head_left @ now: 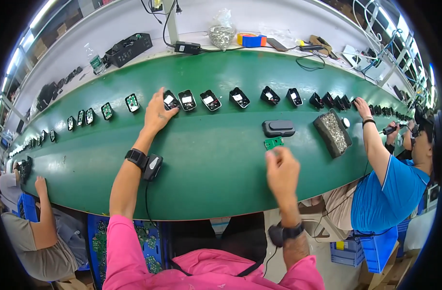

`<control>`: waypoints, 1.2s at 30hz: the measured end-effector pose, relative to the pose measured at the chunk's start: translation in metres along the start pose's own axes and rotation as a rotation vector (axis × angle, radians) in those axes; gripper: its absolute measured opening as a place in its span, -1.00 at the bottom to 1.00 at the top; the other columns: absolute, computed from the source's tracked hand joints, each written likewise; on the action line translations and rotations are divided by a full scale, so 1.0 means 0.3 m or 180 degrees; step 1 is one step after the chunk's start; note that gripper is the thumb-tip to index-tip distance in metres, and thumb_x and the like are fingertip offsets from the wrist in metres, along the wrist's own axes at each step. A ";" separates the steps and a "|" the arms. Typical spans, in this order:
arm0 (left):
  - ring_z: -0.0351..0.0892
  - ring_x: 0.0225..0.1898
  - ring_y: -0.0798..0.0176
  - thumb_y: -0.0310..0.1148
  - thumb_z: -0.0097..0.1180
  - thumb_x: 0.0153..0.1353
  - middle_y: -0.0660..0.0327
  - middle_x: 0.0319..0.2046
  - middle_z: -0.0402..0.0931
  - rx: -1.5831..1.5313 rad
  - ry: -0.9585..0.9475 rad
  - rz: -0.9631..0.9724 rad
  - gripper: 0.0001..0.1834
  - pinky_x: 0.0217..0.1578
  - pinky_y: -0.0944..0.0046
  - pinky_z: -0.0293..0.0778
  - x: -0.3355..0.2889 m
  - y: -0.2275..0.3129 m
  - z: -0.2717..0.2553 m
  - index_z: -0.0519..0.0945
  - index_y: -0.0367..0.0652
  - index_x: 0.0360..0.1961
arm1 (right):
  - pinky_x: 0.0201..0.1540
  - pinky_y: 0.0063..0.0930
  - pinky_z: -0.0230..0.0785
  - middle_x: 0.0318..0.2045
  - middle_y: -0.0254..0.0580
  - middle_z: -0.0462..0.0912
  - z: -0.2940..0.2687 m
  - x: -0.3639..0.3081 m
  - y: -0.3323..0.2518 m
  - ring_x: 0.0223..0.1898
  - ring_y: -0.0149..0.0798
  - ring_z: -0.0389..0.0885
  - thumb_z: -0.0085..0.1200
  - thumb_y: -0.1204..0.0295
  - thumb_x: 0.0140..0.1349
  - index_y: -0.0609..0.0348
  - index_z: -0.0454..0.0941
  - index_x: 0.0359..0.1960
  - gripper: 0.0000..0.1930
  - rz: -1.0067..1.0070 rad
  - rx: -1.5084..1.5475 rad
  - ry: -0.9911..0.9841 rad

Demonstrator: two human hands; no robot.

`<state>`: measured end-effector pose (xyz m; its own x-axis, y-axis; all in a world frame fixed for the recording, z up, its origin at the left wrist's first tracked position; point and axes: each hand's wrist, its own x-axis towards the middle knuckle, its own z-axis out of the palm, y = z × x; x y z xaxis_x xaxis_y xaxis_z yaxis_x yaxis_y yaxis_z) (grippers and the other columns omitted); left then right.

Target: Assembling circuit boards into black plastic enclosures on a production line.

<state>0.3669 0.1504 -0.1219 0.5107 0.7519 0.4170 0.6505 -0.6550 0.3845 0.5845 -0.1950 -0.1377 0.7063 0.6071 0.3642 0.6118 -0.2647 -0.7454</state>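
My left hand (157, 112) reaches across the green bench and has its thumb and fingers around a small black plastic housing (170, 100) with a white label inside. My right hand (283, 171) is over the middle right of the bench, fingers pinched together at the near edge of a green circuit board (274, 142). Just beyond that board lies a closed black oblong case (279, 128). To the right of my left hand stand several open housings with white labels, such as one housing (187, 100). On its left, one housing (132, 103) has a green board in it.
A black box of small metal parts (333, 133) sits at the right, near a co-worker in a blue shirt (390, 193). Another person (37, 237) sits at the left. A blue bin of circuit boards (153, 241) is below the bench edge. The back shelf holds a bag (222, 35) and tape.
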 end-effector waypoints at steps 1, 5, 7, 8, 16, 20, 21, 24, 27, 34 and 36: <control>0.56 0.07 -0.20 -0.16 0.43 -0.04 -0.21 0.03 0.55 0.0056 0.0554 0.0032 -0.14 0.12 0.04 0.46 -0.018 -0.009 0.005 0.38 -0.41 0.23 | -0.33 -0.29 0.44 -0.47 -0.12 0.61 -0.019 0.055 0.038 -0.44 -0.18 0.60 0.26 0.31 0.24 0.33 0.61 -0.17 -0.70 -0.0031 -0.0375 0.0127; 0.64 0.00 -0.06 -0.18 0.47 -0.10 -0.09 -0.09 0.64 -0.0988 0.0078 0.0044 -0.26 0.08 0.10 0.49 -0.180 0.233 -0.083 0.50 -0.33 0.09 | -0.15 -0.19 0.43 -0.33 -0.08 0.57 -0.047 0.124 0.125 -0.24 -0.07 0.59 0.28 0.25 0.22 0.31 0.59 -0.15 -0.65 0.0137 -0.1122 0.0054; 0.63 0.01 -0.04 -0.17 0.48 -0.12 -0.09 -0.03 0.62 -0.1152 -0.0521 0.0442 -0.24 0.10 0.11 0.49 -0.336 0.334 -0.095 0.49 -0.30 0.11 | -0.20 -0.26 0.44 -0.36 -0.13 0.59 -0.021 0.125 0.145 -0.30 -0.14 0.59 0.29 0.29 0.21 0.31 0.57 -0.19 -0.68 -0.0101 -0.0906 0.0035; 0.63 0.02 -0.06 -0.16 0.49 -0.12 -0.09 0.01 0.60 -0.1052 -0.0689 0.0649 -0.21 0.10 0.10 0.49 -0.410 0.371 -0.086 0.48 -0.27 0.15 | -0.26 -0.33 0.45 -0.39 -0.18 0.60 -0.010 0.124 0.148 -0.35 -0.20 0.60 0.30 0.33 0.21 0.32 0.55 -0.23 -0.71 -0.0342 -0.0702 0.0032; 0.65 -0.27 0.14 -0.26 0.41 0.03 -0.03 0.25 0.30 -0.0522 -0.0224 0.1113 -0.11 -0.31 0.18 0.65 -0.697 0.598 -0.208 0.31 -0.13 0.41 | -0.45 -0.60 0.33 -0.52 -0.37 0.55 -0.053 -0.071 -0.095 -0.52 -0.56 0.46 0.26 0.56 0.18 0.27 0.48 -0.39 -0.85 -0.0033 0.1031 -0.0343; 0.70 -0.21 0.10 -0.44 0.31 0.06 0.03 -0.04 0.59 -0.0911 -0.0055 0.1295 -0.37 -0.32 0.27 0.65 -0.787 0.695 -0.154 0.48 -0.24 0.21 | -0.44 -0.47 0.43 -0.47 -0.14 0.63 -0.100 -0.273 -0.241 -0.46 -0.24 0.62 0.32 0.57 0.07 0.24 0.58 -0.35 -0.85 -0.1450 0.0679 -0.0725; 0.73 -0.22 0.12 -0.52 0.29 0.10 0.04 -0.16 0.65 -0.1104 -0.0145 0.0995 -0.53 -0.28 0.30 0.67 -0.808 0.697 -0.158 0.54 -0.29 0.08 | -0.42 -0.48 0.44 -0.44 -0.14 0.64 -0.123 -0.284 -0.259 -0.44 -0.25 0.64 0.31 0.58 0.08 0.25 0.59 -0.33 -0.85 -0.1339 0.0805 -0.0967; 0.75 -0.25 0.22 -0.59 0.24 0.18 0.06 -0.21 0.67 -0.2463 -0.0447 -0.0438 -0.64 -0.23 0.31 0.68 -0.845 0.687 -0.170 0.56 -0.34 0.03 | -0.40 -0.49 0.46 -0.42 -0.15 0.66 -0.126 -0.289 -0.264 -0.41 -0.29 0.65 0.29 0.58 0.12 0.28 0.60 -0.29 -0.85 -0.0942 0.0988 -0.1124; 0.74 -0.23 0.27 -0.59 0.19 0.28 0.07 -0.20 0.68 -0.4062 -0.0406 -0.1497 -0.81 -0.23 0.33 0.69 -0.875 0.650 -0.133 0.57 -0.40 -0.10 | -0.40 -0.51 0.46 -0.43 -0.18 0.67 -0.107 -0.273 -0.259 -0.43 -0.34 0.64 0.26 0.56 0.17 0.30 0.60 -0.29 -0.88 -0.0455 0.1064 -0.1233; 0.74 -0.32 0.26 -0.51 0.24 0.28 0.03 -0.30 0.70 -0.4702 -0.0169 -0.2181 -0.83 -0.31 0.37 0.67 -0.834 0.605 -0.119 0.57 -0.40 -0.17 | -0.55 -0.70 0.29 -0.55 -0.31 0.63 0.000 -0.229 -0.236 -0.59 -0.60 0.49 0.22 0.44 0.34 0.35 0.62 -0.33 -0.82 0.0953 0.2175 -0.1712; 0.72 -0.39 0.27 -0.51 0.23 0.27 0.05 -0.24 0.65 -0.4585 -0.0257 -0.2315 -0.81 -0.36 0.38 0.66 -0.830 0.581 -0.118 0.54 -0.36 -0.15 | -0.58 -0.72 0.25 -0.59 -0.32 0.61 0.034 -0.194 -0.260 -0.62 -0.61 0.47 0.23 0.43 0.33 0.35 0.63 -0.35 -0.81 0.1153 0.2396 -0.1656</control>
<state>0.3333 -0.1538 -0.1295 0.4028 0.8900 -0.2138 -0.2616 0.3358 0.9049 0.4922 -0.2020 -0.1065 0.4510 0.8853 -0.1131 -0.1248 -0.0629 -0.9902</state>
